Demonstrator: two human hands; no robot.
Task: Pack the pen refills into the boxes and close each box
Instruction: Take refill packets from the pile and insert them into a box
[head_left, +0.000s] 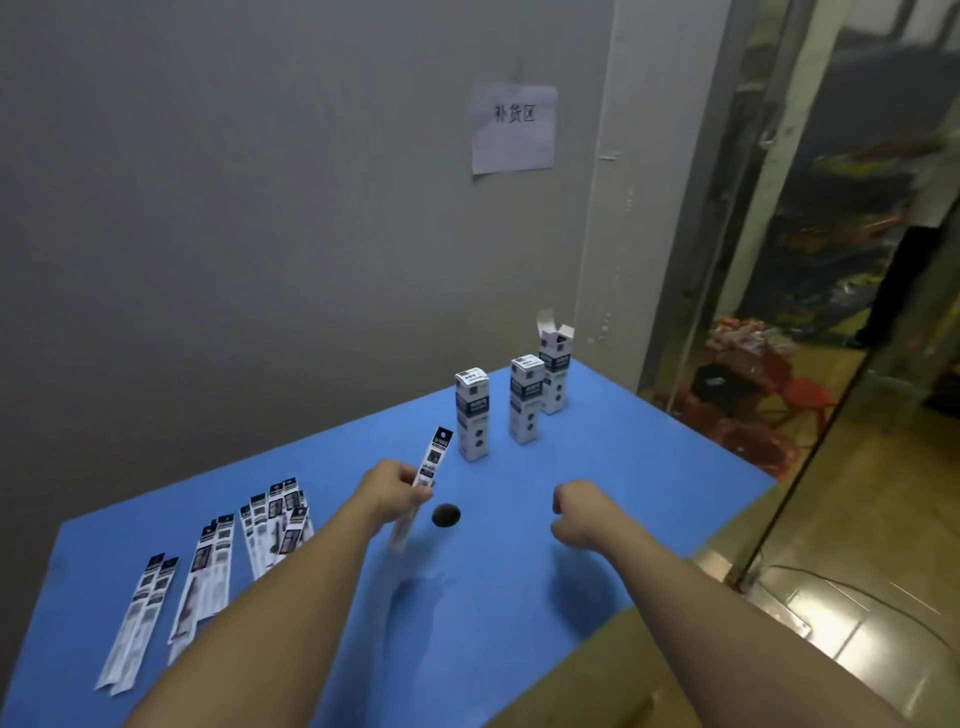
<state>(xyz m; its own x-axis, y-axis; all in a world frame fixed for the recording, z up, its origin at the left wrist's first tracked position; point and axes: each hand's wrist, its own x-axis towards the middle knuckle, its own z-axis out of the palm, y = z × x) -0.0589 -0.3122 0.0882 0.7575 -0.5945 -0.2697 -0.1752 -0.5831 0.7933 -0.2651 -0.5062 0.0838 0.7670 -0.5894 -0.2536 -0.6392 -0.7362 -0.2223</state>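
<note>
Left hand: grip closed around one pen refill pack, held about mid-length, upper end tilted up and away, lower end blurred below the fingers.
Right hand: fingers curled, holding nothing visible; hovers well to the right of the left hand.
Handling, judged: pack looks light, thin and flexible; best pinched near the middle so it feeds straight.
Beyond the grip: two closed boxes standing upright; furthest, an open box, flaps raised.
Left of the grip: loose refill packs lying flat.
Between the hands: a dark hole in the blue worktop.
Worktop's right edge lies near the boxes; open room in front.
</note>
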